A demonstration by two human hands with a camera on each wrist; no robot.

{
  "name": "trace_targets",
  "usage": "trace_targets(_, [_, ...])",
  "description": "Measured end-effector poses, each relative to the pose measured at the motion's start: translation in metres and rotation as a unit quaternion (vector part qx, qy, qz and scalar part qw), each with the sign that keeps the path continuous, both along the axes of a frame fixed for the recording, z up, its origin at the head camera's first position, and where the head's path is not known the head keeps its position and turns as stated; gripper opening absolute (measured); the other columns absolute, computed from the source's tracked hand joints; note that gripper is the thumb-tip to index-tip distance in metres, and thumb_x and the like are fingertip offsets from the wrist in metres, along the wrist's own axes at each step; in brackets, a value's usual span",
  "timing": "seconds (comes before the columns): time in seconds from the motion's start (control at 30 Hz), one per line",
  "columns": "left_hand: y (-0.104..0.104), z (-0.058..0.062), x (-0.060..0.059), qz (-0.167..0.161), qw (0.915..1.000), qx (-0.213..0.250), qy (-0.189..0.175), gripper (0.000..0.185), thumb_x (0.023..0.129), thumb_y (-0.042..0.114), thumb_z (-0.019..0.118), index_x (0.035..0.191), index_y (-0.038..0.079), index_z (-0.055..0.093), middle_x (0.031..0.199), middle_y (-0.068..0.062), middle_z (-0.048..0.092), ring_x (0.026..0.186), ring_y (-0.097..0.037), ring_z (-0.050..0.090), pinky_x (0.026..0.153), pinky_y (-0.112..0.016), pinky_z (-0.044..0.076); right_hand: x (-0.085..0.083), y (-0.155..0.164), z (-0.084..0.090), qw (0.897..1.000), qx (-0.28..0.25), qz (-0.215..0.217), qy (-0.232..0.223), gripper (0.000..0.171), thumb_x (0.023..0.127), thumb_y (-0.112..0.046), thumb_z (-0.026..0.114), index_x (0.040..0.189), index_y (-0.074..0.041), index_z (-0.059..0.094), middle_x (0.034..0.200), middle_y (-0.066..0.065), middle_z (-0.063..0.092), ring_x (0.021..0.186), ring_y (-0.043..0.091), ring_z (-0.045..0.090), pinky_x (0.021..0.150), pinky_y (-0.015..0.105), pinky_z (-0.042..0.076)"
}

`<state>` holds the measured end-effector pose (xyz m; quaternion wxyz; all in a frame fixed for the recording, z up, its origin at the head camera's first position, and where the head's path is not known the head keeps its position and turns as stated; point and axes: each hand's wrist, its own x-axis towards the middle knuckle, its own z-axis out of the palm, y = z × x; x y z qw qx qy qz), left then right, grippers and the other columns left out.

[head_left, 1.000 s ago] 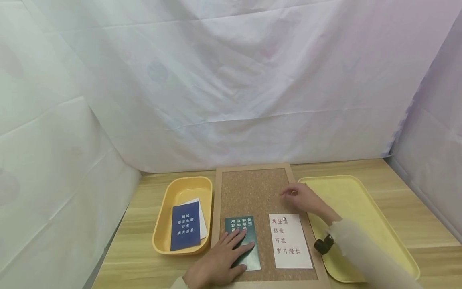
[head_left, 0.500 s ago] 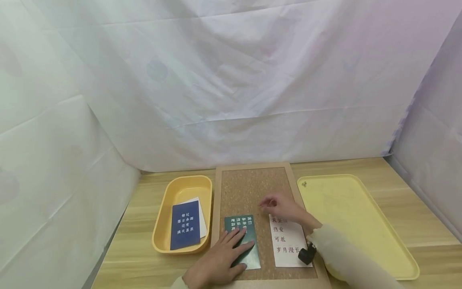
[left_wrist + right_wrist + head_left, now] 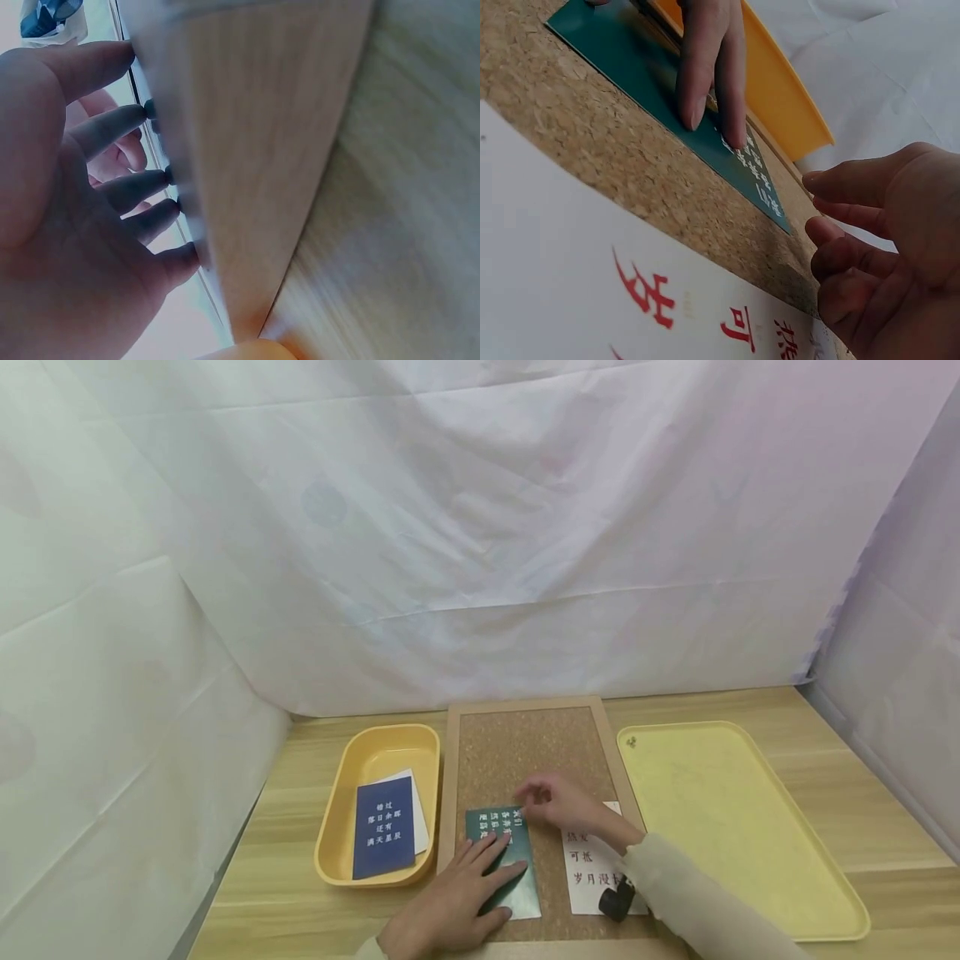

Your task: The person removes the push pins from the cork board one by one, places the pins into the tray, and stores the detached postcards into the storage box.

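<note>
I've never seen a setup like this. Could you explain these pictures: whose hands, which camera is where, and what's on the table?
There is no robot: a person works with two bare hands. The wide picture comes from a camera worn on the head; the two closer ones come from a camera on each wrist.

On the wooden table lies a framed cork board bearing a green card and a white card with red writing. Left of it, an orange-yellow bin holds a blue card over a white one; right of it is a yellow tray.

The left hand rests spread on the green card. The right hand is by that card's corner, fingers bent; whether it pinches something tiny, I cannot tell.
</note>
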<state>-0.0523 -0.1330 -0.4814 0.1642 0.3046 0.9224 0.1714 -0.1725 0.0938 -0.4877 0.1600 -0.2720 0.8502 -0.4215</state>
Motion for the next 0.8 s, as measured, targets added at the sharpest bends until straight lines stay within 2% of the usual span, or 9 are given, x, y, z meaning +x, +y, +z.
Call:
trace_targets(0.17, [0.000, -0.002, 0.000, -0.009, 0.9998, 0.001, 0.020, 0.055, 0.100, 0.043, 0.054, 0.152, 0.036, 0.038, 0.165, -0.002, 0.021, 0.152, -0.026, 0.018, 0.120, -0.055, 0.020, 0.002, -0.004, -0.003, 1.000, 0.004, 0.000, -0.008, 0.022, 0.090, -0.012, 0.071, 0.111, -0.014, 0.072, 0.081, -0.008, 0.061, 0.074, 0.011, 0.054, 0.062, 0.023, 0.046])
trace_targets(0.3, [0.000, -0.002, -0.001, -0.011, 0.9996, 0.004, 0.024, 0.055, 0.100, 0.042, 0.054, 0.152, 0.034, 0.039, 0.164, -0.003, 0.022, 0.152, -0.027, 0.019, 0.120, -0.055, 0.020, 0.004, -0.005, -0.006, 1.000, 0.019, -0.003, 0.005, 0.020, 0.089, -0.012, 0.072, 0.108, -0.017, 0.073, 0.083, -0.009, 0.060, 0.075, 0.009, 0.052, 0.062, 0.023, 0.045])
trace_targets(0.5, [0.000, -0.002, -0.001, -0.012, 0.9994, 0.006, 0.031, 0.054, 0.100, 0.042, 0.055, 0.151, 0.032, 0.041, 0.164, -0.004, 0.025, 0.151, -0.026, 0.021, 0.120, -0.055, 0.020, 0.005, -0.007, -0.007, 0.999, 0.036, -0.010, 0.024, 0.020, 0.088, -0.012, 0.073, 0.107, -0.019, 0.074, 0.091, -0.010, 0.062, 0.083, 0.010, 0.052, 0.069, 0.025, 0.045])
trace_targets(0.63, [-0.001, -0.002, -0.001, -0.013, 0.9993, 0.010, 0.035, 0.053, 0.100, 0.042, 0.055, 0.151, 0.031, 0.042, 0.163, -0.005, 0.026, 0.151, -0.027, 0.021, 0.120, -0.055, 0.020, 0.005, -0.010, -0.006, 0.999, 0.037, -0.016, 0.011, 0.019, 0.088, -0.011, 0.073, 0.105, -0.018, 0.073, 0.097, -0.008, 0.062, 0.090, 0.012, 0.052, 0.075, 0.029, 0.045])
trace_targets(0.8, [-0.001, -0.001, 0.001, -0.012, 0.9993, 0.014, 0.032, 0.053, 0.100, 0.042, 0.055, 0.151, 0.031, 0.042, 0.163, -0.006, 0.025, 0.151, -0.029, 0.021, 0.120, -0.057, 0.019, 0.007, -0.015, -0.004, 0.999, 0.045, -0.027, -0.009, 0.014, 0.088, -0.012, 0.073, 0.101, -0.017, 0.070, 0.098, -0.004, 0.059, 0.091, 0.014, 0.051, 0.077, 0.032, 0.044])
